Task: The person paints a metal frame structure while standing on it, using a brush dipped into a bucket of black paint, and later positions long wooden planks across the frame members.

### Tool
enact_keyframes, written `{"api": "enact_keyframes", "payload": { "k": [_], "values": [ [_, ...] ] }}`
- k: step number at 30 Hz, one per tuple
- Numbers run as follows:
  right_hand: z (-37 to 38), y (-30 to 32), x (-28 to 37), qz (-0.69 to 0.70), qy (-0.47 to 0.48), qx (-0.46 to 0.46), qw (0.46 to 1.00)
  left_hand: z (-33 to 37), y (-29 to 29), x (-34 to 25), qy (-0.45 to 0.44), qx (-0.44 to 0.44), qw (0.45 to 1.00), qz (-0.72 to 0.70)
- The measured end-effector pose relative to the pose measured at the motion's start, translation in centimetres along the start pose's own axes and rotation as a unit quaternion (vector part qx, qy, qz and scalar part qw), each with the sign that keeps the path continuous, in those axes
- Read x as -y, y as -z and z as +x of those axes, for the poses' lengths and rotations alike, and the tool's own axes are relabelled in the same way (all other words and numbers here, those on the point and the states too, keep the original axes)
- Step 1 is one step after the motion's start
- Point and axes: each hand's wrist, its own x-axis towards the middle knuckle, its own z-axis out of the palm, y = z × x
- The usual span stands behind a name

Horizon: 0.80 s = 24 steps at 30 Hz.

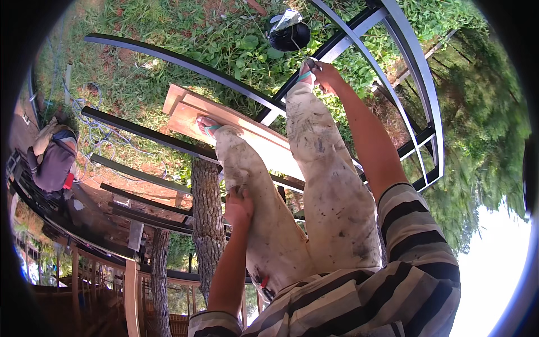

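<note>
My left hand (pixel 238 206) rests curled on my stained white trouser leg (pixel 264 213). My right hand (pixel 323 73) pinches a small teal tool (pixel 304 75) against the dark curved metal beam (pixel 314 67), above a pale wooden plank (pixel 247 126).

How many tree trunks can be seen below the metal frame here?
2: a thick trunk beside the left hand, and a thinner trunk further left. Foliage may hide others.
</note>
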Motion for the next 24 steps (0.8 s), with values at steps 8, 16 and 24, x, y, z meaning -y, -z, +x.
{"api": "enact_keyframes", "payload": {
  "k": [8,16,24],
  "values": [
    [2.0,1.6,2.7,-0.069,-0.020,0.009,0.997,1.0,-0.9,0.1,-0.025,-0.004,1.000,-0.018],
    [2.2,2.4,2.3,-0.058,-0.051,0.040,0.996,0.7,-0.9,0.7,-0.006,-0.018,1.000,-0.006],
    [1.2,2.2,0.9,-0.089,-0.034,0.011,0.995,0.7,-0.9,1.2,-0.007,-0.005,1.000,-0.009]
  ]
}}
